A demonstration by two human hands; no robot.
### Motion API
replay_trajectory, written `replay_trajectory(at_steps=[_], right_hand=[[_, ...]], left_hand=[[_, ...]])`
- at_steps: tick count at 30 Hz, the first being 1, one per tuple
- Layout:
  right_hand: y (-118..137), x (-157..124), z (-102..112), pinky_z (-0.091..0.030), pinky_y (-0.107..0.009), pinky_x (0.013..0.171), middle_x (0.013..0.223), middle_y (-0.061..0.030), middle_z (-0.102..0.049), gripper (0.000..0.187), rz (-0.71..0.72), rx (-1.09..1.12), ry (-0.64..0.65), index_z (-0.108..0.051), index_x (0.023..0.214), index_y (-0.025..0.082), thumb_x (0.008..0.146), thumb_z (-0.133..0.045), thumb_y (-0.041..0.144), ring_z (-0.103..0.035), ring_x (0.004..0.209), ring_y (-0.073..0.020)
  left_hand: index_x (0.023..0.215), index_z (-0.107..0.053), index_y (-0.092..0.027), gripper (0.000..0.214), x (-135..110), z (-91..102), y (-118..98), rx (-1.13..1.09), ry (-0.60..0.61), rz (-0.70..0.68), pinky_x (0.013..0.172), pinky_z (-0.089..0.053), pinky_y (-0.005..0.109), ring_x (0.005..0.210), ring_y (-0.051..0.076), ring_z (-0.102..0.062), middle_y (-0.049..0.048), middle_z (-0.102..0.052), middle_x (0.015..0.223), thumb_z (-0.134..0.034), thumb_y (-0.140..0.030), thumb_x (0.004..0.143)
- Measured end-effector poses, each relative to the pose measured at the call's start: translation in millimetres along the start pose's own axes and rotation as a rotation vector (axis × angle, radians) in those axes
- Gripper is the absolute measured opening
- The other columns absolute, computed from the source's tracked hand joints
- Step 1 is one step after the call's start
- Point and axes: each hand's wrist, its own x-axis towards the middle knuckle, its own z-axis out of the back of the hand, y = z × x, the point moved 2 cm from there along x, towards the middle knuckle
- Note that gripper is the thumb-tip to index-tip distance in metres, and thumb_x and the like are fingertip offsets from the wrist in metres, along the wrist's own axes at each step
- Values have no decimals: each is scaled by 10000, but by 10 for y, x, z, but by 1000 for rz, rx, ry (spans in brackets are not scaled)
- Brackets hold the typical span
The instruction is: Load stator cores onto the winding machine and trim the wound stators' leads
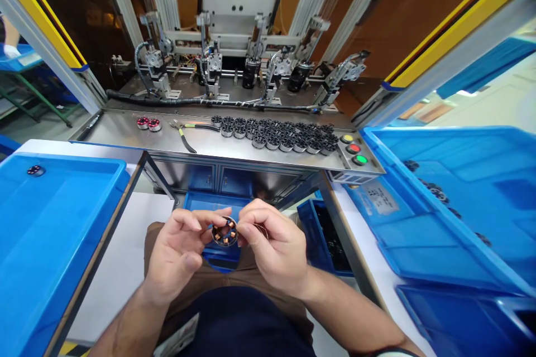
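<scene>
Between my two hands, above my lap, is a small round motor stator with copper windings around its ring. My left hand grips the stator's left side with its fingers, while the thumb stands apart. On the other side, my right hand is closed in a pinch at the stator's right edge. Thin copper wire loops out from those pinched fingers. The right fingertips partly cover the stator's edge.
On the metal ledge lie yellow-handled cutters, two red-topped stators and rows of black stators. Buttons sit at its right end. Blue bins stand left and right. Machine fixtures rise behind.
</scene>
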Motion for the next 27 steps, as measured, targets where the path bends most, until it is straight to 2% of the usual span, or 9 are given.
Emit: replay_trajectory(at_steps=[2,5,7,9,14,17,22,24,27], right_hand=[[19,9,29,-529,-259,596,710,-23,-633,133,132,-44,26,-635,808,173,934,-591,162,-612,656,-133],[60,20,84,-557,-251,601,731,-38,-663,111,310,-160,75,-636,871,178,959,-567,175,-641,675,-137],[80,22,112,-563,-239,583,734,-40,-667,104,362,-214,96,-636,888,181,964,-566,183,-648,660,-132],[88,16,123,-564,-239,582,731,-38,-666,95,363,-232,101,-638,886,182,958,-575,178,-644,649,-130],[70,-15,81,-536,-256,596,697,-24,-640,111,207,-115,59,-639,843,176,930,-586,132,-611,649,-134],[44,-26,40,-507,-261,579,682,-15,-623,144,49,7,29,-637,779,177,918,-604,153,-588,629,-130],[-114,-106,-60,-451,-233,501,609,19,-552,283,-374,395,70,-598,693,167,927,-633,324,-528,525,-100],[-185,-158,-97,-449,-224,492,608,25,-555,299,-483,546,81,-602,706,166,908,-661,378,-521,505,-90],[-249,-214,-127,-440,-210,475,601,26,-568,317,-580,652,77,-612,707,163,871,-705,418,-516,491,-83]], left_hand=[[1152,-604,-280,393,18,3,21,-11,-48,31,1041,-504,408,1334,281,-539,84,-673,1242,-765,-413,819],[1144,-610,-200,512,19,-3,90,-4,1,250,855,-560,293,1021,213,-691,108,-699,1098,-767,-525,780],[1097,-590,-179,449,-2,-23,132,-37,90,398,706,-546,248,772,159,-703,62,-705,866,-700,-532,841],[1087,-564,-188,350,-21,-40,143,-67,107,416,654,-533,244,708,157,-702,39,-699,794,-658,-467,897],[1113,-560,-229,253,-41,-77,124,-26,40,230,695,-568,262,784,171,-725,40,-716,912,-667,-339,912],[1123,-583,-250,244,-61,-64,111,177,7,55,731,-582,279,828,171,-714,44,-689,990,-678,-297,902],[1276,-554,-272,568,-84,-30,41,684,36,-339,883,-574,350,1042,222,-678,86,-687,1142,-771,-98,781],[1333,-522,-263,667,-69,-41,4,778,65,-406,904,-572,358,1044,225,-686,96,-702,1135,-784,-67,751],[1349,-523,-250,678,-39,-65,-43,807,75,-425,865,-587,337,1009,226,-706,102,-720,1096,-778,-58,750]])
